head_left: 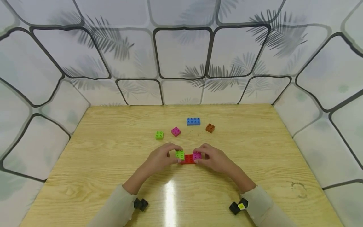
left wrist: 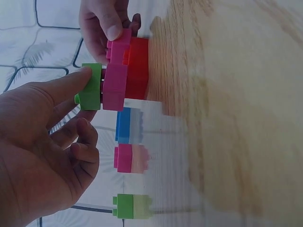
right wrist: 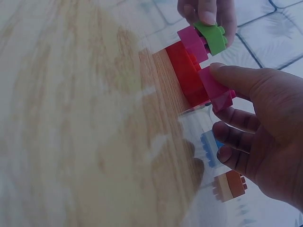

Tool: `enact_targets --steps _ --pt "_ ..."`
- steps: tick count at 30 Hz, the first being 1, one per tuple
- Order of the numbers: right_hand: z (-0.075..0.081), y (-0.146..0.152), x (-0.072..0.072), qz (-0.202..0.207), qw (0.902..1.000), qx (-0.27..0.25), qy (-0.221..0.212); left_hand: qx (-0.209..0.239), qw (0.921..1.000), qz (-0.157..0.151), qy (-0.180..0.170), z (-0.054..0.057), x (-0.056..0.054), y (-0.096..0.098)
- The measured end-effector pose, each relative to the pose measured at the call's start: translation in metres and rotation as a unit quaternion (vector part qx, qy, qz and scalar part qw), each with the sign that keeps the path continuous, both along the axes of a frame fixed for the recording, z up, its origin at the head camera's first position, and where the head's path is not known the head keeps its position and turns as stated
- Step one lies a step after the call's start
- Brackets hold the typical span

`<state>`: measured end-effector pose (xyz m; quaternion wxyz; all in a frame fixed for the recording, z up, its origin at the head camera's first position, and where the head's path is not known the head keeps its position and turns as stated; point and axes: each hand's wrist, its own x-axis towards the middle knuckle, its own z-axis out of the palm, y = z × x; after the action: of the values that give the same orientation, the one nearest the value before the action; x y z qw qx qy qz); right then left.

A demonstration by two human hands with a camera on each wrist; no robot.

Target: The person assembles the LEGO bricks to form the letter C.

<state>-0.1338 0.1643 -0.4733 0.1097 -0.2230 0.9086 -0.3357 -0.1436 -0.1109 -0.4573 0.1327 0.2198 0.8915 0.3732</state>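
Note:
A red building brick (head_left: 188, 159) lies on the table between both hands. On its left end sits a pink brick (left wrist: 114, 87), hidden in the head view under a green brick (head_left: 180, 154). My left hand (head_left: 163, 157) pinches that green brick between thumb and fingers; pink studs show in the narrow gap beneath it, and in the right wrist view it is tilted. At the red brick's right end, my right hand (head_left: 214, 158) pinches another pink brick (right wrist: 215, 89) by its sides, close against the red studs.
Beyond the hands lie a second green brick (head_left: 159, 135), a loose pink brick (head_left: 175, 131), a long blue brick (head_left: 193, 121) and a brown brick (head_left: 210, 128). Patterned cloth walls (head_left: 181, 53) border the wooden table (head_left: 107, 126) at the back and sides.

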Motion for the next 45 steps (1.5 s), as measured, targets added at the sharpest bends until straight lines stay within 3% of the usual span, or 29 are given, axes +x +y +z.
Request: enact_targets --steps 19,32,39,45 --pt "0.0010 0.0003 -0.0016 0.003 1.0000 -0.004 0.003 -0.023 0.9996 0.009 0.011 0.0057 -0.0008 0.0053" --pt "0.0001 0.0029 -0.0037 -0.001 0.9999 -0.009 -0.013 -0.023 0.9995 0.014 0.013 0.0026 -0.0034 0.0078" --pt "-0.0009 0.0037 -0.0057 0.001 0.9999 -0.011 -0.009 -0.017 0.9996 0.023 -0.009 0.0005 -0.0059 0.0073" --pt "-0.0041 0.0038 -0.0062 0.011 0.9998 -0.016 -0.004 0.009 0.9980 0.023 -0.059 -0.0017 -0.0080 0.0037"
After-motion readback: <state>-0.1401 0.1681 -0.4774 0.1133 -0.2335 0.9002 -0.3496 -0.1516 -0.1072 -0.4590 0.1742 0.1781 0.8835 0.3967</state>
